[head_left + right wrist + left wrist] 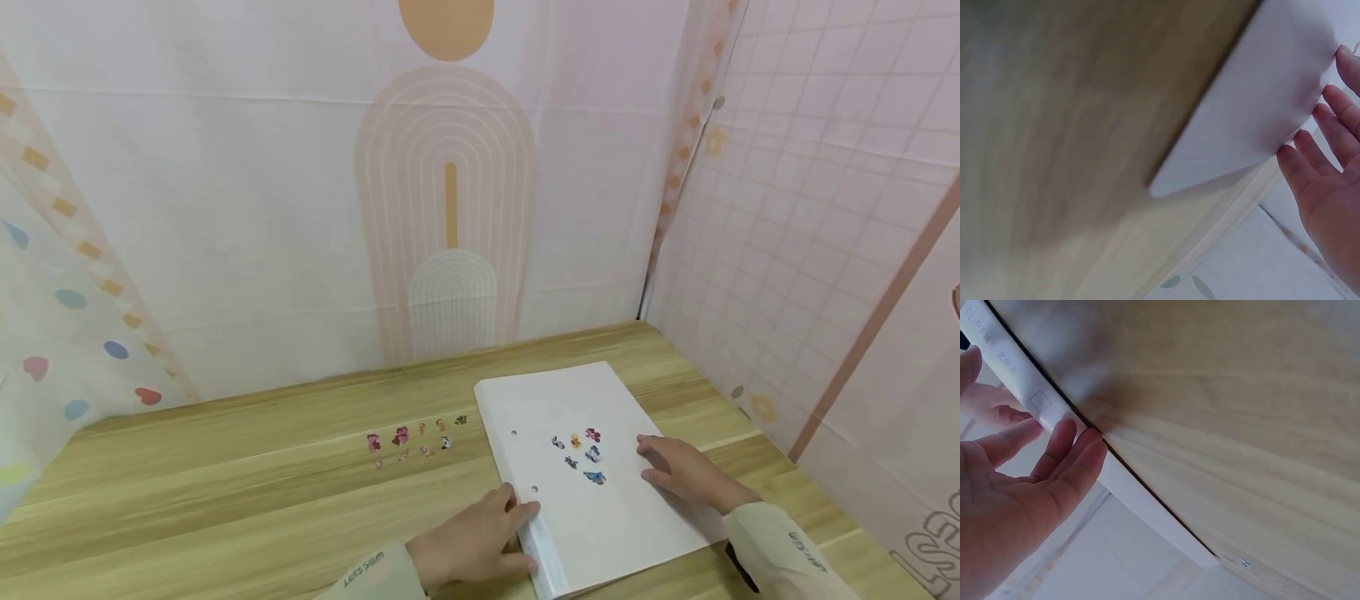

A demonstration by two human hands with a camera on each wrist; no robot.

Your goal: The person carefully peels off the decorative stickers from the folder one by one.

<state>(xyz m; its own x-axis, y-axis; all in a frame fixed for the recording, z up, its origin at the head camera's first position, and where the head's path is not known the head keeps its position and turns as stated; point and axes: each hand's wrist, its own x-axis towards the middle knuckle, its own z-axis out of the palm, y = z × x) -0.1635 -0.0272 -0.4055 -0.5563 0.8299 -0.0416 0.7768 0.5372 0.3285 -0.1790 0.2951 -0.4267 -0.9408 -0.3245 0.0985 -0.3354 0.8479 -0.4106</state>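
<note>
A white clip file folder [600,533] lies closed on the wooden table, with two round holes near its left side. Several small colourful cartoon stickers [594,454] are grouped on its cover. My left hand [474,537] rests along the folder's spine. In the left wrist view its fingertips touch that spine [1147,503], which bears the printing "CLIP FILE". On the right side, my right hand [686,471] has its fingertips on the cover near the edge. Its fingers are spread and nearly straight against the white surface [1222,125] in the right wrist view.
Left of the folder, several more small stickers [401,436] lie in two rough rows on the wood-grain table [225,500]. Behind the table hangs a patterned cloth [262,208], and another with a grid [787,208] stands along the right side.
</note>
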